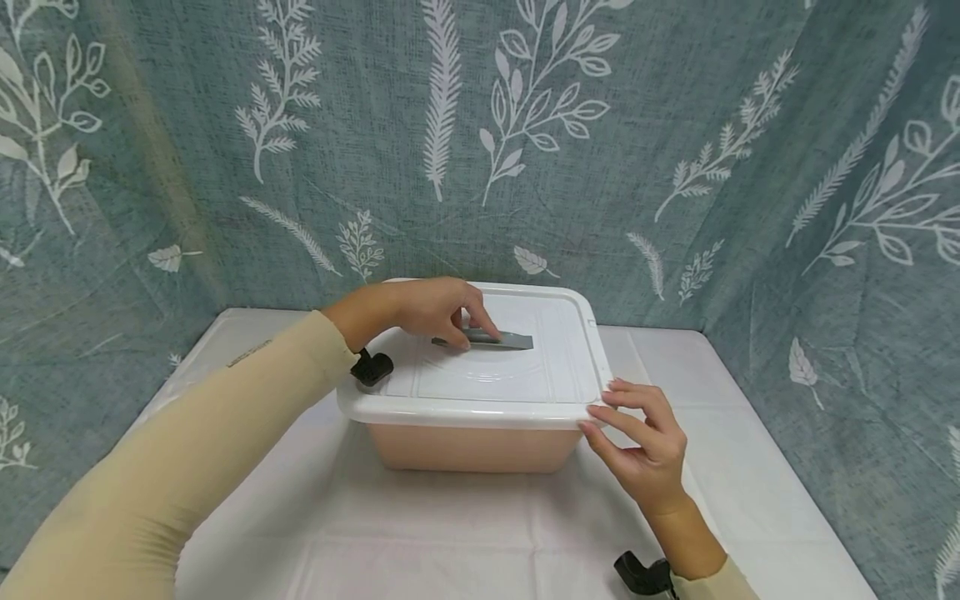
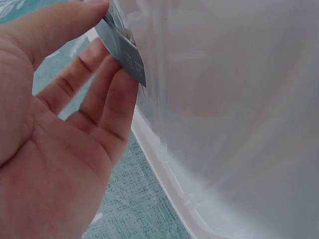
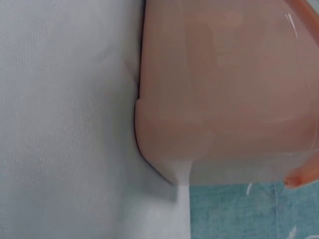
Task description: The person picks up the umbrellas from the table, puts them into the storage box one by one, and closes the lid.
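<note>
A pink plastic storage box [image 1: 472, 452] stands on the white-covered table with a white lid [image 1: 517, 379] on top. Over the middle of the lid, my left hand [image 1: 442, 308] pinches a flat grey strip [image 1: 516, 341] between thumb and fingers. The left wrist view shows this grey strip [image 2: 124, 52] close up, with faint marks on its face. At the lid's front right corner, my right hand [image 1: 645, 446] grips the rim, its thumb at the edge and fingers bent over it. The right wrist view shows the box's side [image 3: 224, 89]; most of that hand is outside it.
Green-blue cloth [image 1: 405, 125] with white leaf prints hangs behind and at both sides. A creased white cloth [image 1: 420, 533] covers the table around the box. Black wrist devices are on my left wrist [image 1: 371, 367] and right wrist [image 1: 643, 575].
</note>
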{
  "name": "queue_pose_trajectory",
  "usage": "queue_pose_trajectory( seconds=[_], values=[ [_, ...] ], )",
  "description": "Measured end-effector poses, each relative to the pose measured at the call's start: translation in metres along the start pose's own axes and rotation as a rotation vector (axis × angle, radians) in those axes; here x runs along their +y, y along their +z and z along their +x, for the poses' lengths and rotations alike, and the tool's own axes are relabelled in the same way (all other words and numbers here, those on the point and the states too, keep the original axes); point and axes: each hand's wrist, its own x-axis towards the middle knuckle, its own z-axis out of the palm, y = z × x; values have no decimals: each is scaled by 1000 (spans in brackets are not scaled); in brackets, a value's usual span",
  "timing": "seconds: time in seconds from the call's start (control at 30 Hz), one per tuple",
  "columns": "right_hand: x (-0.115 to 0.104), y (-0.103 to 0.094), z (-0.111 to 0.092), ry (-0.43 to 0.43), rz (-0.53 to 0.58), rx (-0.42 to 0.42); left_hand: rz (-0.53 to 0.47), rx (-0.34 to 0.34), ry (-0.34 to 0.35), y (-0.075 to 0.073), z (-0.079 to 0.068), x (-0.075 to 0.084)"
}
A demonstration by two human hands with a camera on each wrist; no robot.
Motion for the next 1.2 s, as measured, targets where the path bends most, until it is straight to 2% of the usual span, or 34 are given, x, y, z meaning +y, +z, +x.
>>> queue_pose_trajectory(
  seconds=[0.2, 0.33, 0.5, 0.63, 0.73, 0.93, 1.07, 1.2],
  values=[
    [-2, 3, 0, -4, 8, 22, 14, 75, -17, 3, -18, -5],
    [-3, 3, 1, -2, 10, 29, 37, 159, 0, 7, -34, -7],
    [-3, 2, 1, 3, 11, 17, -7, 258, 8, 14, -56, -6],
    [-3, 2, 1, 8, 14, 17, 3, 328, -12, 19, -72, -3],
    [-4, 3, -1, 13, 14, 19, 37, 371, -57, 22, -86, -3],
    [-5, 4, -2, 14, 20, 18, 107, 437, -215, 35, -113, -10],
    [-5, 3, -2, 22, 14, 17, 183, 477, -308, 47, -122, -15],
    [-5, 4, -1, 20, 22, 28, 257, 488, -357, 56, -126, -18]
  ],
)
